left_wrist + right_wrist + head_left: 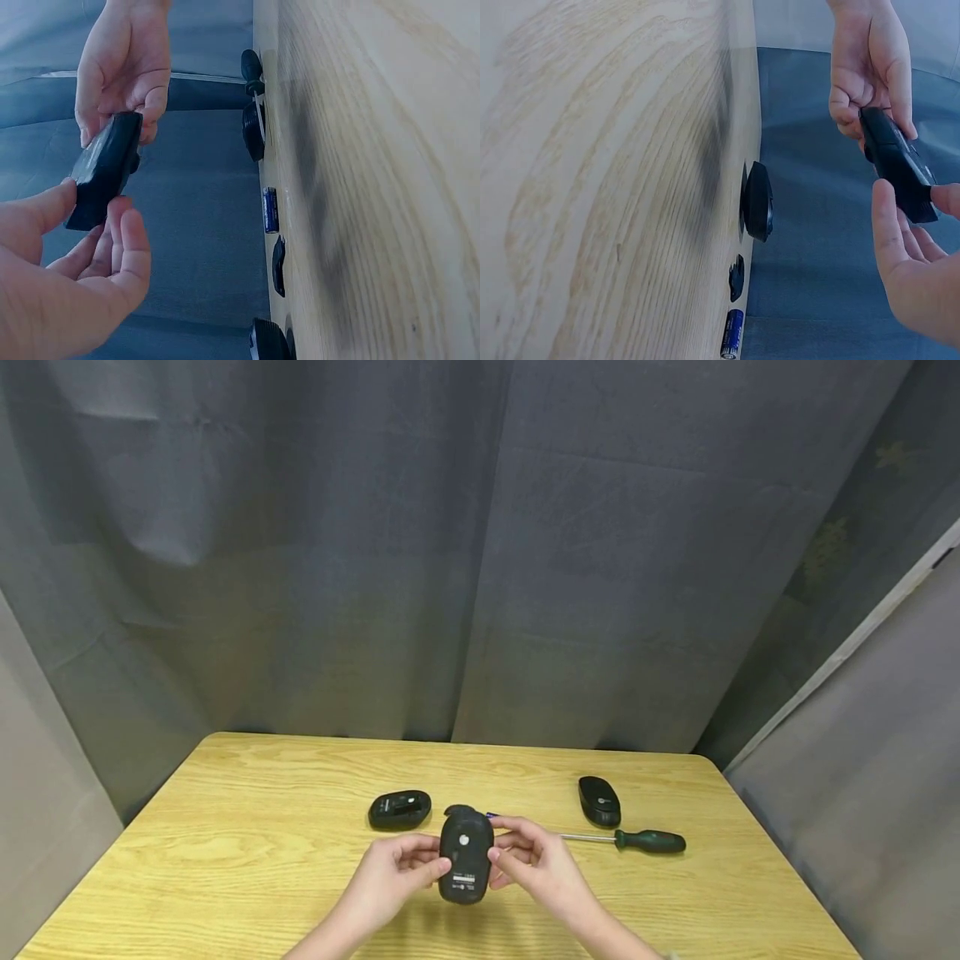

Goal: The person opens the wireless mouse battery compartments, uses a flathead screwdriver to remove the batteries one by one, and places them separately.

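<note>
A black computer mouse (pixel 466 870) is held up above the table between both hands, its underside with a white label facing the head camera. My left hand (pixel 393 875) pinches its left edge between thumb and fingers. On the opposite edge, my right hand (pixel 542 870) grips it the same way. Both wrist views show the mouse (pixel 105 169) tilted, clear of the wood. Behind it on the table lie a blue battery (pixel 271 210) and a small thin black piece (pixel 279 266), both mostly hidden in the head view.
A second black mouse (pixel 400 810) lies underside up, left of the hands. At the back right is a third black mouse (pixel 599 801), upright. A screwdriver with a green handle (pixel 651 841) lies in front of it. Grey curtains (pixel 360 568) hang behind the wooden table (pixel 225 852).
</note>
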`<state>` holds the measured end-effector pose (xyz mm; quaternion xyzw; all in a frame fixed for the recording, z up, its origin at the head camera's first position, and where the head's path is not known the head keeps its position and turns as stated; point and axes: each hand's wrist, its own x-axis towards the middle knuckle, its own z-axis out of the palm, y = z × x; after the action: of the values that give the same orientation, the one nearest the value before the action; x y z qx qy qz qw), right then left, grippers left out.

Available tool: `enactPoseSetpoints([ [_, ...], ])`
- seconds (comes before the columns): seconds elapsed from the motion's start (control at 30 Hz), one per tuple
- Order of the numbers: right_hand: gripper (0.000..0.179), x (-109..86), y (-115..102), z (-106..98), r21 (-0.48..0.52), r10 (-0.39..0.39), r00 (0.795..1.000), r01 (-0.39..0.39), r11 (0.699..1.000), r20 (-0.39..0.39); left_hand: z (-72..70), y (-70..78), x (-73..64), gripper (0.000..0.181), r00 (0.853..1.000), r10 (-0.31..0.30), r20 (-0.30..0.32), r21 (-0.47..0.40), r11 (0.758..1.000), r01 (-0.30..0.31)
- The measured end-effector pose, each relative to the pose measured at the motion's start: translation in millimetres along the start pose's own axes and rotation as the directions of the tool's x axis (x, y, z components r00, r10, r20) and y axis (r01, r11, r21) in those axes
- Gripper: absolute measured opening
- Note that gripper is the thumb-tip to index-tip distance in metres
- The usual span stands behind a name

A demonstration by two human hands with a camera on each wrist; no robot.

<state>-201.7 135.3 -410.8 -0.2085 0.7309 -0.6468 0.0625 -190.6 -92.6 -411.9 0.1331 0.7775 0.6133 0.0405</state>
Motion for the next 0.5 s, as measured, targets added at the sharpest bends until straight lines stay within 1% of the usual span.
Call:
enactPoseSetpoints([
  [0.17,0.048,-2.3,1.1,0.1,0.022,0.014,0.999,-0.014,1.000,0.029,0.8,-2.1,-3.1,0.050,0.999,-0.015,0.038,-0.036,0.999,0.017],
  [0.3,0.046,-4.0,2.3,1.6,0.010,0.040,0.999,-0.040,0.999,0.030,0.6,-2.9,-4.9,0.057,0.996,-0.061,0.071,-0.066,0.996,0.066],
  [0.4,0.045,-4.6,4.1,2.5,-0.005,0.068,0.997,-0.068,0.998,0.035,1.8,-4.1,-6.3,0.057,0.992,-0.083,0.091,-0.107,0.990,0.093],
  [0.5,0.044,-5.4,5.6,3.3,0.003,0.096,0.994,-0.096,0.995,0.045,3.0,-6.7,-7.0,0.055,0.989,-0.094,0.118,-0.154,0.982,0.112],
])
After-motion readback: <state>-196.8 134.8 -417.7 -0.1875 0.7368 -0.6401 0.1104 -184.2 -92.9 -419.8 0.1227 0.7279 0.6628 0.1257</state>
